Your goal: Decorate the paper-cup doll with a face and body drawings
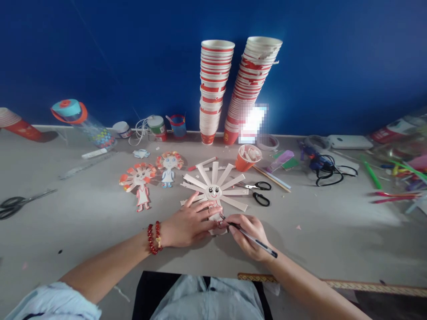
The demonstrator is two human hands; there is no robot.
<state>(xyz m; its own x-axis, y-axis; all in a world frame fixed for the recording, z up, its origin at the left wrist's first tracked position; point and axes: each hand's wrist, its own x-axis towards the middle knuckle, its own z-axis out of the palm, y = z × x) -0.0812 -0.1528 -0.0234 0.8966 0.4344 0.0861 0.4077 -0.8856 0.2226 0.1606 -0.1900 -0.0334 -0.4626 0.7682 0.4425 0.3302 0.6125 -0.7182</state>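
A paper doll (213, 192) lies flat on the table, with a drawn smiling face and white strips fanning out round its head. My left hand (189, 221) rests on the doll's body, palm down with fingers stretched out. In my right hand (251, 235) is a pen (255, 240), its tip at the doll's lower body. Fingers partly cover the body, so the drawing there is hard to see. Left of it lie two finished-looking paper dolls, one outlined in red (143, 195), the other in blue (168, 173). Black-handled scissors (262, 186) lie just right of the strips.
Two tall stacks of paper cups (210, 95) stand against the blue wall. An orange cup (246, 159) holds paper scraps. More scissors (16, 205) and a water bottle (88, 124) are on the left. Cables (328, 171) and coloured pens (398, 195) lie on the right.
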